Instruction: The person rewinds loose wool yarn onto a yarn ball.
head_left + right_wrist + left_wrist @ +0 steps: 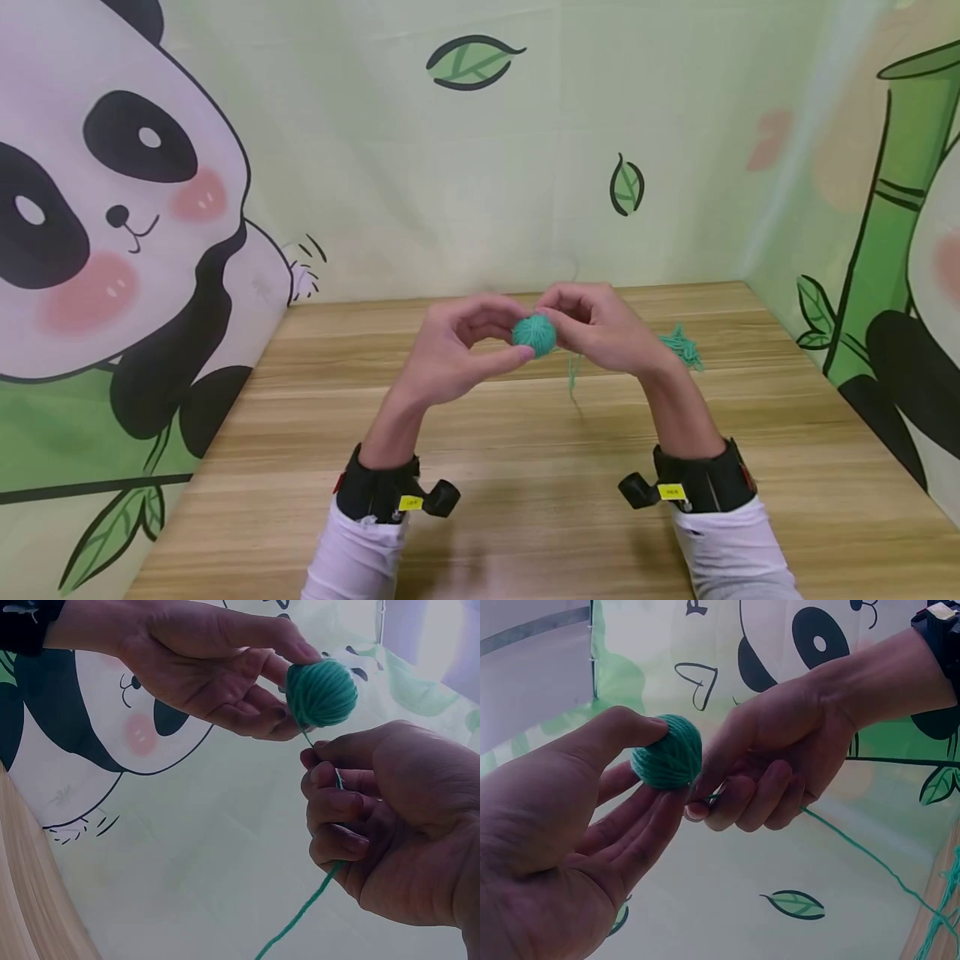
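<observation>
Green yarn, wound tight into a small round ball (534, 335) with ridged, crossing strands, is held up above the table (517, 450), between the two hands. The left hand (456, 354) pinches the ball between its thumb and fingertips, leaving much of the fuzzy surface in sight. The right hand (600, 329), just beside it, has its fingers curled round a thin, twisted strand (307, 904) that runs from the ball; its thumb and forefinger pinch the strand close to the ball, and the curled fingers cover a stretch of it before it trails out below. A loose, tangled heap of the same yarn (681, 347) lies on the table beyond the right wrist, which hides part of its edge. Smooth wood grain streaks the flat tabletop. Behind it hangs a lightly creased cloth (375, 167) printed with a round-faced panda (217, 292), leaves (474, 62) and a bamboo stalk (892, 242). Black straps (705, 479) with small cameras (441, 498) circle both wrists, above pale, wrinkled sleeves (356, 554).
</observation>
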A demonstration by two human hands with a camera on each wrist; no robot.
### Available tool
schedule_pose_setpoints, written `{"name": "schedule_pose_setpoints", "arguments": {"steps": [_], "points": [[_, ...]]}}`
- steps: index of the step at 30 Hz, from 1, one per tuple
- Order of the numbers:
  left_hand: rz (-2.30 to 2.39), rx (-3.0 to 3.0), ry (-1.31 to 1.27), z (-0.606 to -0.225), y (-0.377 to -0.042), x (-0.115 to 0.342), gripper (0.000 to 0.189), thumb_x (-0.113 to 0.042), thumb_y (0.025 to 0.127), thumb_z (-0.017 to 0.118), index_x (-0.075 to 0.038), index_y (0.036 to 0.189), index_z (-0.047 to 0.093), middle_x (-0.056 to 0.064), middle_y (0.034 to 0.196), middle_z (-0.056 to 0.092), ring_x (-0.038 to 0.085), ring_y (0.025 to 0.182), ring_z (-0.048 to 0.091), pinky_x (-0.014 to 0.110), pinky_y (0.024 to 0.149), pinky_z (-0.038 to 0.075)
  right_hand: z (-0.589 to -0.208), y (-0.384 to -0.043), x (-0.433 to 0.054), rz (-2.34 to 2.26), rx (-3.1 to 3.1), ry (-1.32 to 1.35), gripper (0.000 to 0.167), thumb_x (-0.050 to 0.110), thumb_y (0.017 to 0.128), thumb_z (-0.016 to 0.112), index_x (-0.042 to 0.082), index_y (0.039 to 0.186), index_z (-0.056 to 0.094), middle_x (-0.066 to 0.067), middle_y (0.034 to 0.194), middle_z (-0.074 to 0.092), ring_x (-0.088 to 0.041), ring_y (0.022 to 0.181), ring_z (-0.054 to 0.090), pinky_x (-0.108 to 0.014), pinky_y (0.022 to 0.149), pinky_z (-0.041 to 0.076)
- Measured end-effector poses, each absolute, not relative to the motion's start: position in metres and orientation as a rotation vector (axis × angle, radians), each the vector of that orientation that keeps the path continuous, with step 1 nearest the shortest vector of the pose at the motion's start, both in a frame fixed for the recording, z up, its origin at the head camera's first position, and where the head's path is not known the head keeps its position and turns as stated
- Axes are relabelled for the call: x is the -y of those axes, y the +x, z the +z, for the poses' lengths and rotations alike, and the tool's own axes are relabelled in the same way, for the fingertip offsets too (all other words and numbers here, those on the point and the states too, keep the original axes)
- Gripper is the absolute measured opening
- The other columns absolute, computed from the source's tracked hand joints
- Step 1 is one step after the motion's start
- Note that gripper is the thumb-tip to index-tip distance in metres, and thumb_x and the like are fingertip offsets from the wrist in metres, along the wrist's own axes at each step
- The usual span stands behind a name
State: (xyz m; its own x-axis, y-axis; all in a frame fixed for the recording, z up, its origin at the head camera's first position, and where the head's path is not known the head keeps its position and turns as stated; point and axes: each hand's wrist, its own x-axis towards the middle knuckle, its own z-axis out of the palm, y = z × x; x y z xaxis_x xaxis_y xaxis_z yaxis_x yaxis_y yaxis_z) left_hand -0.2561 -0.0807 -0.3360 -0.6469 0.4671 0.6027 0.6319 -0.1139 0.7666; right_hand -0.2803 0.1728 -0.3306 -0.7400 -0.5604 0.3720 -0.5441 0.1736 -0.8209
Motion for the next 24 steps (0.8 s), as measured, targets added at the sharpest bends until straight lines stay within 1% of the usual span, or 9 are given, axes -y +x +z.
{"name": "schedule_pose_setpoints", "arguments": {"steps": [3, 8, 12, 16, 22, 24], "points": [[-1.840, 2.042, -1.262, -0.337, -0.256, 0.081, 0.037, 0.014, 0.088, 0.086, 0.010, 0.124, 0.076, 0.031, 0.119, 0.079, 0.012, 0.097, 0.080, 0.032, 0.094, 0.071, -0.330, -0.280, -0.173, -1.666, -2.388, -1.125, 0.019, 0.013, 0.117, 0.061, 0.004, 0.111, 0.076, 0.003, 0.071, 0.050, -0.013, 0.059, 0.042, -0.023, 0.055, 0.038], [-1.733, 2.104, -1.281, -0.340, -0.259, 0.083, 0.037, 0.010, 0.088, 0.089, 0.006, 0.123, 0.077, 0.024, 0.118, 0.081, 0.015, 0.099, 0.081, 0.036, 0.096, 0.072, -0.329, -0.279, -0.174, -1.715, -2.416, -1.152, 0.019, 0.011, 0.117, 0.058, 0.002, 0.108, 0.072, 0.004, 0.070, 0.045, -0.015, 0.057, 0.038, -0.028, 0.051, 0.032], [-1.659, 2.132, -1.271, -0.341, -0.262, 0.083, 0.037, 0.007, 0.089, 0.091, 0.004, 0.124, 0.078, 0.021, 0.118, 0.082, 0.019, 0.100, 0.082, 0.038, 0.096, 0.072, -0.326, -0.273, -0.173, -1.766, -2.491, -1.173, 0.017, 0.008, 0.115, 0.061, 0.001, 0.106, 0.073, 0.004, 0.068, 0.044, -0.016, 0.055, 0.036, -0.029, 0.049, 0.030], [-1.590, 2.138, -1.256, -0.341, -0.263, 0.083, 0.036, 0.003, 0.089, 0.092, 0.002, 0.123, 0.079, 0.018, 0.117, 0.083, 0.019, 0.099, 0.082, 0.040, 0.095, 0.073, -0.322, -0.265, -0.169, -1.770, -2.589, -1.186, 0.014, 0.005, 0.113, 0.064, 0.003, 0.105, 0.076, 0.002, 0.067, 0.044, -0.015, 0.054, 0.034, -0.028, 0.050, 0.030], [-1.549, 2.107, -1.239, -0.341, -0.263, 0.083, 0.035, 0.003, 0.088, 0.093, 0.002, 0.121, 0.080, 0.017, 0.116, 0.083, 0.021, 0.099, 0.081, 0.042, 0.093, 0.073, -0.316, -0.252, -0.164, -1.767, -2.692, -1.184, 0.013, 0.004, 0.112, 0.067, 0.005, 0.105, 0.078, 0.001, 0.071, 0.053, -0.014, 0.057, 0.039, -0.027, 0.052, 0.034], [-1.548, 2.092, -1.232, -0.341, -0.263, 0.083, 0.034, 0.003, 0.089, 0.093, 0.001, 0.121, 0.080, 0.017, 0.117, 0.082, 0.022, 0.100, 0.081, 0.043, 0.093, 0.073, -0.315, -0.248, -0.163, -1.777, -2.713, -1.195, 0.013, 0.003, 0.111, 0.068, 0.004, 0.105, 0.079, 0.001, 0.074, 0.058, -0.014, 0.057, 0.042, -0.027, 0.052, 0.036]]}}
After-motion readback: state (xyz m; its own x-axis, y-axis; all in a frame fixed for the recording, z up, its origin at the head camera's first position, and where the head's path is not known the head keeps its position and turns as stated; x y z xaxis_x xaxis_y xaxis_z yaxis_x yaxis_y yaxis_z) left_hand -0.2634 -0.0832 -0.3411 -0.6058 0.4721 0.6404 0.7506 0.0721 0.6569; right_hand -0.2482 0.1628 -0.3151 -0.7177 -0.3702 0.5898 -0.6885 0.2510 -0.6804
